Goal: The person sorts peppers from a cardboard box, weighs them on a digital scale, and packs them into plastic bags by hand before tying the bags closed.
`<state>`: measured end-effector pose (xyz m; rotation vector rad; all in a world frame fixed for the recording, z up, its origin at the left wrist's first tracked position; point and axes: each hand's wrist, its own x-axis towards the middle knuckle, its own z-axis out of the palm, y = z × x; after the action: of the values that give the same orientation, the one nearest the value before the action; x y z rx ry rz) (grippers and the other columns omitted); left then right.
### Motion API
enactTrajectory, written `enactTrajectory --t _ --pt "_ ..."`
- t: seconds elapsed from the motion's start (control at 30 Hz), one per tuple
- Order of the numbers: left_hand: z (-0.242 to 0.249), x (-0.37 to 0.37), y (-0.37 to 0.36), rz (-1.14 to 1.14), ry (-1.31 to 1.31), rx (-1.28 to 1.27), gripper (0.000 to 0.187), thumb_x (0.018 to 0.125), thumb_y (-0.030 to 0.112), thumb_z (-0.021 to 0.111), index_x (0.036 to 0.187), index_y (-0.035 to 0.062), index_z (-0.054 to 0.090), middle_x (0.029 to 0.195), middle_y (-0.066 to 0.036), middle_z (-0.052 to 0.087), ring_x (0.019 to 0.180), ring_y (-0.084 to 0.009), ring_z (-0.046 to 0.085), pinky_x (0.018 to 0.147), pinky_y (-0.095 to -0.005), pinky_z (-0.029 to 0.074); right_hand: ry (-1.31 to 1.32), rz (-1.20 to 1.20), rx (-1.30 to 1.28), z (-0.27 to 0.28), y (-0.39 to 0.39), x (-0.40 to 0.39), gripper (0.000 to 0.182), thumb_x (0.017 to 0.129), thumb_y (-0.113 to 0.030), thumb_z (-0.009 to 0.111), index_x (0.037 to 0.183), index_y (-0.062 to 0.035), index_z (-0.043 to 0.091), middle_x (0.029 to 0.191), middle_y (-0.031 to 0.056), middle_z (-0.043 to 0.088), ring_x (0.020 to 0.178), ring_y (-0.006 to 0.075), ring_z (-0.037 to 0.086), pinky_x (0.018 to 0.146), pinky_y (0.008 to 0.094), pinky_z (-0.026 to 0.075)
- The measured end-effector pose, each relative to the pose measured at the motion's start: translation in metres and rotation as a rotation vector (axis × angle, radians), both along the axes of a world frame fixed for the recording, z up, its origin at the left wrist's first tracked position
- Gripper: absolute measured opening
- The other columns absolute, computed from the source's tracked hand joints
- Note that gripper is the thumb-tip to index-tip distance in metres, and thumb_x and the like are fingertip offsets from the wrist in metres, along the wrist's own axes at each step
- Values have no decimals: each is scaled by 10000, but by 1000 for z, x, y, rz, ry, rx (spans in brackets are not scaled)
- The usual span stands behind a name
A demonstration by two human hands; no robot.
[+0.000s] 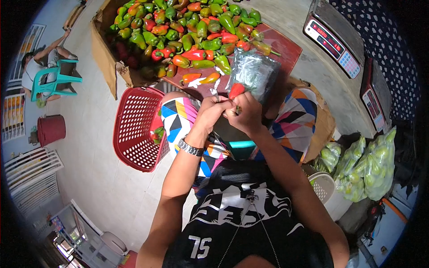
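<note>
A red pepper is being held by the left hand, with its fingers curled closed. The right hand is being kept nearly shut beside it, its hold too small to tell. Many peppers are being held up by the tabletop just beyond the hands.

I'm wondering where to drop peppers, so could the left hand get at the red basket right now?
Probably yes: the red basket stands just past the left leg, its open top seemingly unblocked. The left hand would likely have to come away from the right hand and the red pepper first.
</note>
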<state>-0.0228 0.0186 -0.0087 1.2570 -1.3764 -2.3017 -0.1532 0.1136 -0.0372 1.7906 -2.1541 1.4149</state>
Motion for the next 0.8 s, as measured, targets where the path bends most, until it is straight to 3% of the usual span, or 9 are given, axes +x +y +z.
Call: enactTrajectory --t 0.13,0.23,0.33,0.43,0.63,0.8 --pt "-12 6 -1 -35 -41 -99 112 965 67 703 1021 -26 732 942 -63 750 872 -133 690 819 -271 529 -73 59 -64 -6 9 2 230 803 -17 727 1011 -55 636 928 134 633 820 372 674 694 449 557" --pt "-11 10 4 -103 -77 -335 110 998 69 674 1030 -32 703 950 -47 724 888 -117 660 824 -274 526 -148 61 -1 -1 13 0 322 821 34 743 1125 -42 668 988 137 665 868 350 696 750 422 577" --pt "12 6 5 -211 -182 -614 109 1026 77 654 1039 -28 683 944 -36 702 895 -111 643 821 -275 523 -45 117 -5 17 13 -11 292 861 -22 734 1146 -52 680 1049 149 655 976 357 676 855 436 564" --pt "20 -2 6 -104 -96 -582 103 1003 27 675 1089 -30 668 949 -29 692 890 -107 643 830 -268 527 -172 122 -15 10 14 -16 244 870 -55 755 1108 -48 700 1061 139 660 955 347 677 850 434 567" --pt "12 -9 4 17 109 -387 280 960 -79 684 1227 -36 612 999 -27 679 914 -96 649 876 -247 538 -229 95 -7 3 13 -18 198 871 -76 772 1054 -58 699 999 119 663 936 343 678 819 444 563" --pt "1 -12 6 70 206 -333 297 955 -83 693 1236 -26 611 997 -26 671 926 -101 664 899 -248 544 -366 9 54 5 10 -16 144 882 -53 766 995 -67 677 915 86 641 768 251 651 687 380 533"
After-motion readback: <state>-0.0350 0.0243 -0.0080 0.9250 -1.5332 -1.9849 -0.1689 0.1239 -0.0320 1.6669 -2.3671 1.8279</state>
